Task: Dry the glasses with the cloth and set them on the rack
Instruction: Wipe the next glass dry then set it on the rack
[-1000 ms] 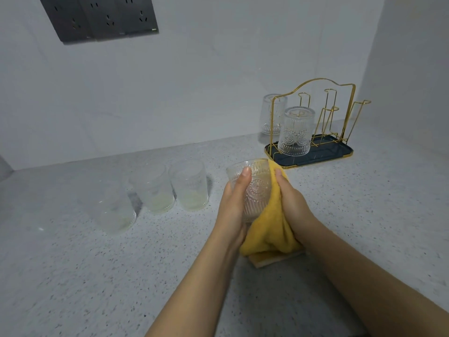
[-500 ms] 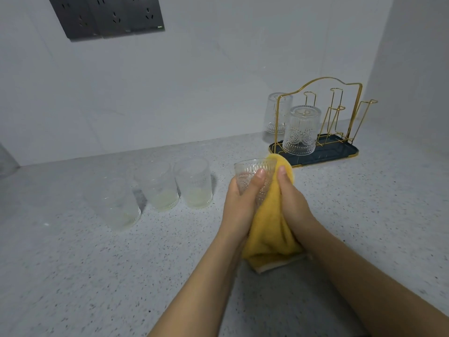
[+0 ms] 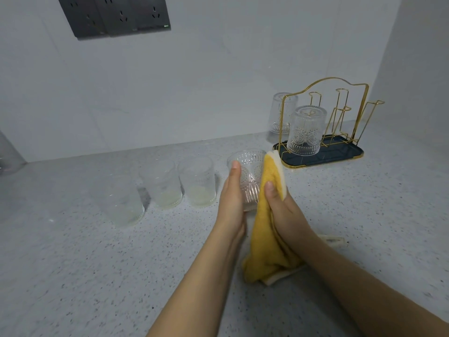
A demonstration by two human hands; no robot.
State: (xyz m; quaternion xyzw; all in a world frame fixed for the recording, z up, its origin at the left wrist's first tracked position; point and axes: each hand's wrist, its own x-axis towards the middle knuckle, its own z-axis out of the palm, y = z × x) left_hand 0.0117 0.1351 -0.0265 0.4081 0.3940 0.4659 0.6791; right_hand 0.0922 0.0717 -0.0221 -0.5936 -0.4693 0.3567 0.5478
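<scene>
Speckled grey counter, gold rack at the back with two upturned glasses; three glasses wait left. Yellow cloth gripped by right hand, pressed against the glass the left hand grips.

— Can any writing be read here?

— None can be made out. A small pale mark is seen at the lower right corner of the dark socket panel on the wall, but it is too small and blurred to be read.

— Is anything printed on the glasses?

— Only a pressed pattern of rings and ribs is shown on the held glass and on the upturned glass on the rack; no letters or numbers are formed by it.

— And the cloth?

— No label or brand is shown on the yellow cloth.
</scene>
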